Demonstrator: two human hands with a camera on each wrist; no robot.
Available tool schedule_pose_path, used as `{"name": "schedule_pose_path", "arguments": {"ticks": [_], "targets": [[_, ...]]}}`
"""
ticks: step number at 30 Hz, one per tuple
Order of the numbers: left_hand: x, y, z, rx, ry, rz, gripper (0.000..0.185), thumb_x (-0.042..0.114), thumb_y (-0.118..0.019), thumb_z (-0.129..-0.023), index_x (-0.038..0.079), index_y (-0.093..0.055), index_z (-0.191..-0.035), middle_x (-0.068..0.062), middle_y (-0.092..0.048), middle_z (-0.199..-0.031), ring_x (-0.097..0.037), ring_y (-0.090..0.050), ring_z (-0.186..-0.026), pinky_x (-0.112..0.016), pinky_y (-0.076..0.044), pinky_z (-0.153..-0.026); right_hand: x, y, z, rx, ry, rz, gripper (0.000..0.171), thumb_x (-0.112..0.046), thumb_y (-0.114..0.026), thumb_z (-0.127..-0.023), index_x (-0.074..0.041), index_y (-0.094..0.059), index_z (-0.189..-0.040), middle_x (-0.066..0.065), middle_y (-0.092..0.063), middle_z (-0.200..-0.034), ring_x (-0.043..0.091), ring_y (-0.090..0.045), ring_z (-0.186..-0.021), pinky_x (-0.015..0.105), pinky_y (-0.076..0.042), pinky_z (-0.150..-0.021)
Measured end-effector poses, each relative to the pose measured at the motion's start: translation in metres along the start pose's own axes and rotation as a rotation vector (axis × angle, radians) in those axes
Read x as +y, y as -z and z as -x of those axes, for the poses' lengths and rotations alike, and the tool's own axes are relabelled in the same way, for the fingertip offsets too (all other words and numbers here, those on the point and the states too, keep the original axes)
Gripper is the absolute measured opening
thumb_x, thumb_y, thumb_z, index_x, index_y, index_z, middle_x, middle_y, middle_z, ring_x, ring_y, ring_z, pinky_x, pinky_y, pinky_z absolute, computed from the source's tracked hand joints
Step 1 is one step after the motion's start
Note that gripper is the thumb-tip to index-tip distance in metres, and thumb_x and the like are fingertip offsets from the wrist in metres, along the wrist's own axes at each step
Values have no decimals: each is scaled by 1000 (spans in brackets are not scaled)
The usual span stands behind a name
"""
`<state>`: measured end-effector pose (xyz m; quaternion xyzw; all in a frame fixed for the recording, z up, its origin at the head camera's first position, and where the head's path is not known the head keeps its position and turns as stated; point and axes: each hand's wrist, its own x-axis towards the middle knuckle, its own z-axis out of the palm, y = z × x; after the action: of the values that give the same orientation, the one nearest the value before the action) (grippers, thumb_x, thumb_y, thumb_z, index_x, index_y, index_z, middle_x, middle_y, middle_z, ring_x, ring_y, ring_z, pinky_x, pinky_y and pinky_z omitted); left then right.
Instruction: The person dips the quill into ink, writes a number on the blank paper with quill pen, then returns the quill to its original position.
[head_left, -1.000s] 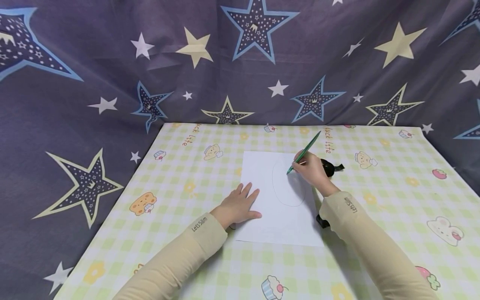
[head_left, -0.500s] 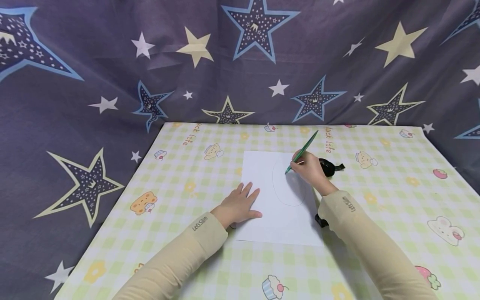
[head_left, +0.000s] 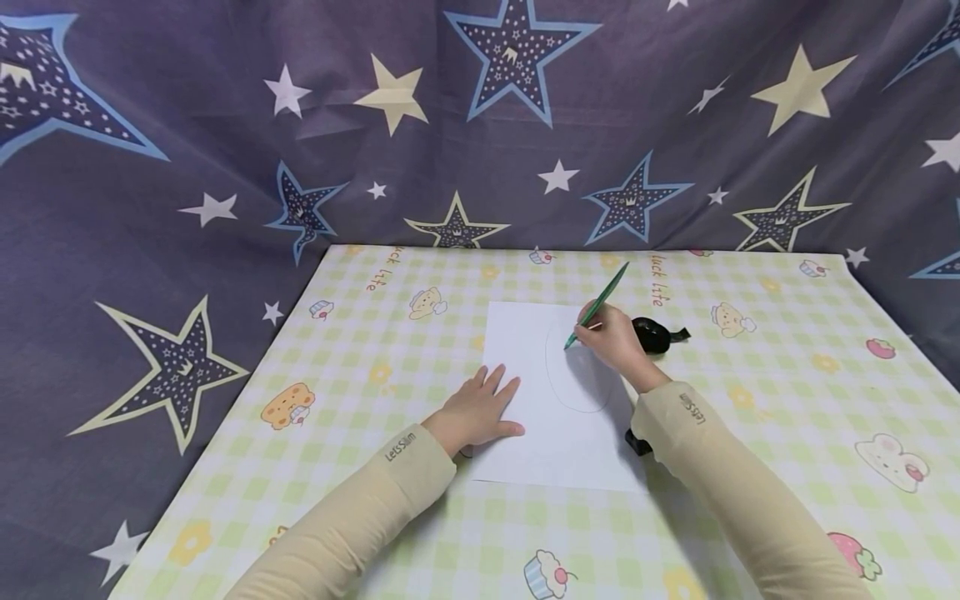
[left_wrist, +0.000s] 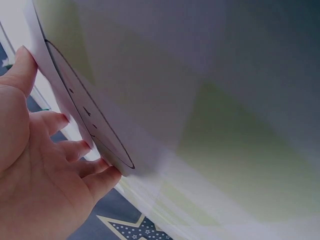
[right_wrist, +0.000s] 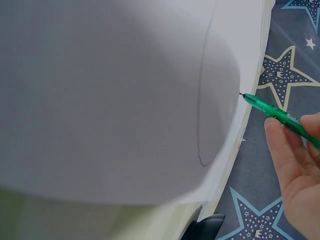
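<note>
While a person in long beige sleeves leans over the table [head_left: 420,350], which is covered by a pale green and yellow checked cloth printed with bears and cupcakes, a white rectangular sheet of paper [head_left: 525,375] lies flat near its middle. On the sheet is a thin, tall oval pencil-like outline [head_left: 558,387]. The right hand [head_left: 615,342] pinches a slim green pen [head_left: 600,302] between thumb and curled fingers, the pen slanting up and away, its dark tip touching the paper at the upper part of the oval. The left hand [head_left: 476,412] lies flat with fingers spread and relaxed, pressing the left edge of the paper against the table. Just beyond the right hand rests a small black object [head_left: 656,333], too unclear to identify. Another dark object [head_left: 637,442] peeks out beside the right forearm at the paper's right edge. Behind the table hangs a dark purple-grey curtain [head_left: 187,125] patterned with blue, cream and white stars.
</note>
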<state>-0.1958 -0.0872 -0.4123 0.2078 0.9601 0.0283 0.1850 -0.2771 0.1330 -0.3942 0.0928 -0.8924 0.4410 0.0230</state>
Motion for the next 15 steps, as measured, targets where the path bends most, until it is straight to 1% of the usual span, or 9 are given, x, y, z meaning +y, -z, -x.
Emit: {"name": "schedule_pose_path", "arguments": {"ticks": [5,9,15], "targets": [[1,2,2,-9,3,12,78,55,-48,-88,14,-20,-148,-12,-9,-152,-34,-6,-137,-41,-13,-110,-1,-1,-1,-10,-14,3,10,-5,-58,-88,3,-56,-94,17,-63,-88,28,-63,-82,33,-53,-66],[2,4,3,-12,3,20,77,54,-48,-88,14,-20,-148,-12,-9,-152,-33,-6,-137,-40,-13,-110,-3,-2,-1,-11,-6,9,10,-5,-58,-88,3,-56,-93,16,-63,-87,28,-62,-84,34,-52,-68],[1,3,3,-7,1,18,77,55,-48,-88,14,-21,-148,-12,-10,-152,-34,-7,-137,-40,-14,-110,-3,-5,-1,-19,5,11,9,-5,-58,-88,4,-56,-92,15,-63,-87,27,-63,-84,33,-53,-66]]}}
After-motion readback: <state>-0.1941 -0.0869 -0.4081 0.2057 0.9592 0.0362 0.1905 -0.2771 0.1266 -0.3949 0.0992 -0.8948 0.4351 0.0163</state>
